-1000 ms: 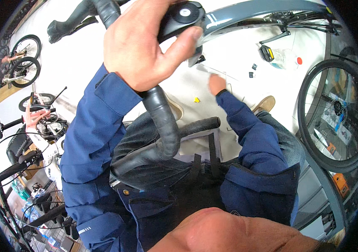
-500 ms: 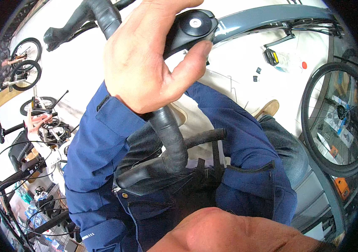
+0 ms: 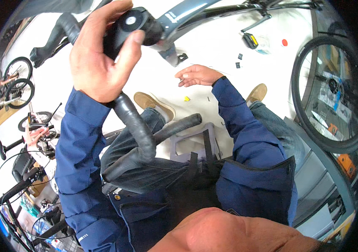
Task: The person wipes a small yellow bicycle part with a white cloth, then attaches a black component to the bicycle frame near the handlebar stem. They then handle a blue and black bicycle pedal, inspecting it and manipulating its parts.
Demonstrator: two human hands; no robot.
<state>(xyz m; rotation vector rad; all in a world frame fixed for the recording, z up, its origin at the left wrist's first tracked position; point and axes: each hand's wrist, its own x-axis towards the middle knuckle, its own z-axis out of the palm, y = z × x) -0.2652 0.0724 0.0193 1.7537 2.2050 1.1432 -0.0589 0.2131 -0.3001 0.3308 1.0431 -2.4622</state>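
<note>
My left hand point(image 3: 99, 59) is closed around the top of a bicycle's drop handlebar where it meets the black stem point(image 3: 133, 26). Its thumb lies along the side of the stem. The black-taped near drop point(image 3: 135, 122) of the handlebar curves down toward my lap, and the far drop point(image 3: 57, 38) points away at the upper left. A grey-blue frame tube point(image 3: 183, 17) runs from the stem to the upper right. Lower down, my right hand point(image 3: 200, 76) is beside the fork point(image 3: 168, 54), its fingers drawn together. Whatever they may hold is too small to make out.
A pedal point(image 3: 250, 40), a red cap point(image 3: 284, 42), small black pieces point(image 3: 238, 61) and a yellow piece point(image 3: 187, 98) are at floor level. A loose-looking wheel point(image 3: 296, 92) stands at the right. Other bicycles point(image 3: 30, 130) crowd the left side.
The handlebar and stem have swung left and slightly up in view with my left hand still on them. My right hand, hidden before, now shows near the fork.
</note>
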